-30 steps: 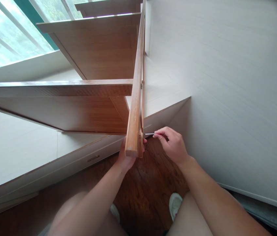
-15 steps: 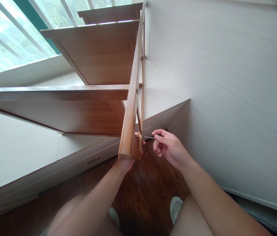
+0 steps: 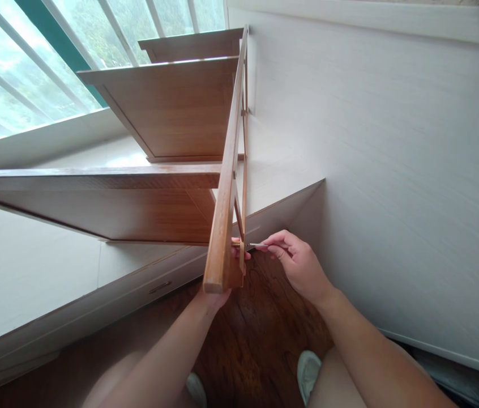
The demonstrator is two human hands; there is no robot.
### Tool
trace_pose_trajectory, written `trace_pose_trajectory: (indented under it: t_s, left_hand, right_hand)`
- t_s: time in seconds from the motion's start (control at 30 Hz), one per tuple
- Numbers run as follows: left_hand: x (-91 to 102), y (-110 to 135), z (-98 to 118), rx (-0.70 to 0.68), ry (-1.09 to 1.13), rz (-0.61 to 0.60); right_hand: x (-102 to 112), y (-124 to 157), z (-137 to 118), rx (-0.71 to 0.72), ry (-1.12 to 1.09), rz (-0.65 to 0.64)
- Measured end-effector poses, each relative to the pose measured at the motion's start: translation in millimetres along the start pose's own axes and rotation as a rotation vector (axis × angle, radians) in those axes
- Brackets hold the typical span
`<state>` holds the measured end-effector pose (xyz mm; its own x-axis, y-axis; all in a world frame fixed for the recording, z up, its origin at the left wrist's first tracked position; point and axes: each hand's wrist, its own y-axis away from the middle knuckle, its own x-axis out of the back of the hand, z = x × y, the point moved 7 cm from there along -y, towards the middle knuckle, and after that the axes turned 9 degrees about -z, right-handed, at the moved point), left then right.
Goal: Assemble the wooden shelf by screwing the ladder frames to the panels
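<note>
A wooden shelf rack [image 3: 167,107] lies on its side before me, with its side rail [image 3: 225,198] pointing toward me. My left hand [image 3: 239,258] is mostly hidden behind the rail's near end; only fingertips show, curled round it. My right hand [image 3: 296,262] pinches a thin metal hex key [image 3: 255,245], whose tip meets the inner side of the rail end.
A white wall panel [image 3: 392,170] rises on the right. A low white cabinet top [image 3: 31,266] runs left under the window [image 3: 18,62]. The floor is dark wood [image 3: 260,334]. My knees and white shoes [image 3: 309,368] show at the bottom.
The view has tipped down a little, so the rack sits lower in frame. My right hand's fingers have shifted on the hex key, staying at the rail end.
</note>
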<state>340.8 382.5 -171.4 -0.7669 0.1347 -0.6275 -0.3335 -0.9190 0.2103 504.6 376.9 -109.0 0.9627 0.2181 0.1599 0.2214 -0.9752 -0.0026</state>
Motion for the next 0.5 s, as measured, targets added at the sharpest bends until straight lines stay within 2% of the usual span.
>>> trace_pose_trajectory:
  t_s: [0.17, 0.5]
  left_hand:
    - [0.5, -0.5, 0.6, -0.009, 0.003, 0.031]
    - [6.9, -4.3, -5.3, 0.027, 0.001, -0.04]
  right_hand:
    - [0.3, -1.7, -4.2, 0.072, 0.078, 0.023]
    - [0.6, -3.9, -2.9, 0.087, 0.078, 0.02]
